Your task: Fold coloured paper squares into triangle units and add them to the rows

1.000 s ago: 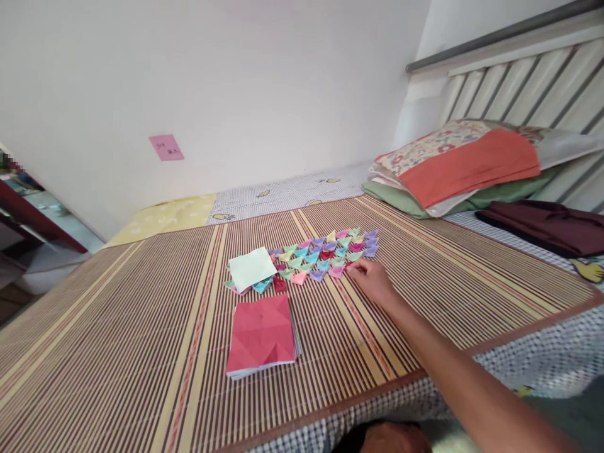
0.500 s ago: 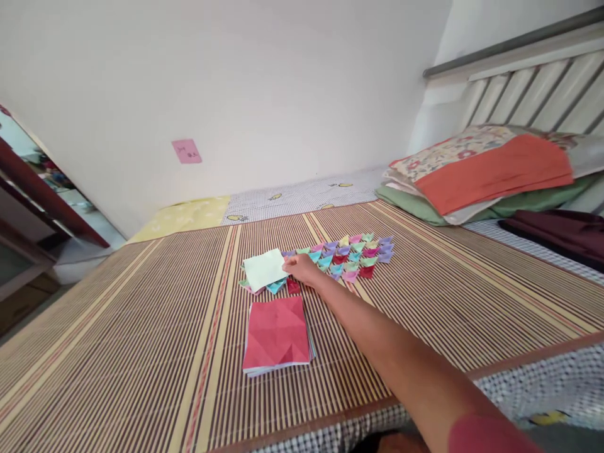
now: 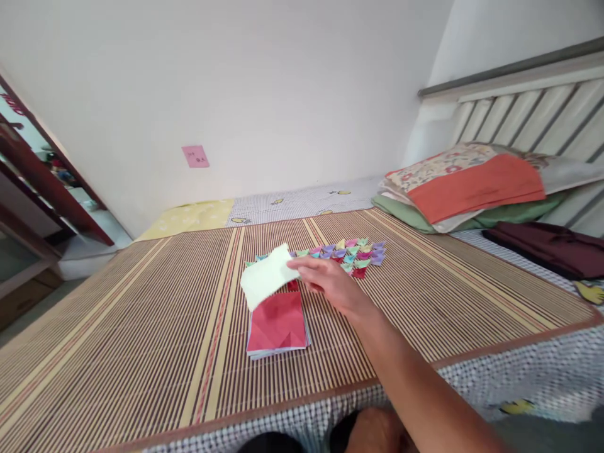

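Note:
Between the thumb and fingers of my right hand (image 3: 328, 282) is the right edge of a pale green sheet of paper (image 3: 268, 275). The sheet is tilted and slightly curved, held above the far edge of a stack of paper (image 3: 277, 322) with a creased red sheet on top. Beyond it, rows of small folded paper pieces (image 3: 352, 251) in several colours lie on the striped mat. The sheet and my hand hide some of them. A dark red folded piece (image 3: 293, 285) shows just under the sheet. My left hand is out of view.
The striped bamboo mat (image 3: 141, 327) covers most of the bed. Pillows (image 3: 476, 182) and a folded maroon cloth (image 3: 542, 246) lie at the right by the white headboard (image 3: 523, 113). A pink note (image 3: 195, 156) is on the wall. A doorway (image 3: 56, 170) opens at far left.
My right hand has come nearer to me with the pale green sheet, which moved from over the folded pieces to the far edge of the red-topped stack. The sheet is now more tilted.

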A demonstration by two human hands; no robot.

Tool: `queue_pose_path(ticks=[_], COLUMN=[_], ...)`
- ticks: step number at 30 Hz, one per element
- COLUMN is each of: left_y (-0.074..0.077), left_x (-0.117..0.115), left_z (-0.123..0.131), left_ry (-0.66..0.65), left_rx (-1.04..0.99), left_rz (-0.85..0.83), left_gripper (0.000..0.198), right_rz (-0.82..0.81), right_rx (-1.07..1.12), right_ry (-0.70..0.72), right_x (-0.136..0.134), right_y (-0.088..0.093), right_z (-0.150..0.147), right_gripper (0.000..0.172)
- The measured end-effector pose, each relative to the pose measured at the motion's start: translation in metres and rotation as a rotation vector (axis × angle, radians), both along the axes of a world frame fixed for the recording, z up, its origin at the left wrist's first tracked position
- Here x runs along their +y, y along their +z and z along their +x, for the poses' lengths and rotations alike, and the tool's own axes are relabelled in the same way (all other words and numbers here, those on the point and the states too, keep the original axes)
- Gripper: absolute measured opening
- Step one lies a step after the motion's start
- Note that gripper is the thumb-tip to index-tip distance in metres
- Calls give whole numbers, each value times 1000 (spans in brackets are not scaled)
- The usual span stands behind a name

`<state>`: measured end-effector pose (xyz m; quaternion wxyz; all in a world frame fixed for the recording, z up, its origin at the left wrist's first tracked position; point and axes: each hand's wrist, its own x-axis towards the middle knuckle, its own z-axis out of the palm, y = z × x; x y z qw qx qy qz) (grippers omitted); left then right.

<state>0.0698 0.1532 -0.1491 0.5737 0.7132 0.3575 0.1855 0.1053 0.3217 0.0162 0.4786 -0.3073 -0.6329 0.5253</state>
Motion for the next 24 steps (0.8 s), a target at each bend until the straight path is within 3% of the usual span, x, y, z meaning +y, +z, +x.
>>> queue_pose_path(ticks=[2,5,7,9,11,14,17,22,24], left_y=[-4,-4,6,21,37,57,74,107,115], left_x=[-4,-13,-25,-43,-65,-97,-117,-132,-137], left_z=[-5,-30,-56,-81,-99,-106,-99,-85,-81], left_ry=[79,437,599,705,751,762,778,942,934], left_rx=[-53,-548,-806,-987,-1024,-958,-962,-836,-817], left_rz=[-29,-452,-682,-703,-732,-810,-830,-575,-496], left_gripper=[35,59,54,52,54,60,68,45,45], right_rz=[-9,-140,-220,-247,-258,-232,-168,-156,-212], right_rx=[42,73,-4,-32,-37,-72,-138,-140,-93], right_ry=[-22,-50,-47,-55,-68,-54,-50,-89,-176], right_x=[-48,-118,-159,-195,-224,-251,-264,-276,-281], right_y=[-8,-36,-57,-74,-85,-90,-82,-58,-51], right_z=[31,71,89,98,100,96,95,104,108], right_gripper=[37,39,44,47,48,42,34,36,44])
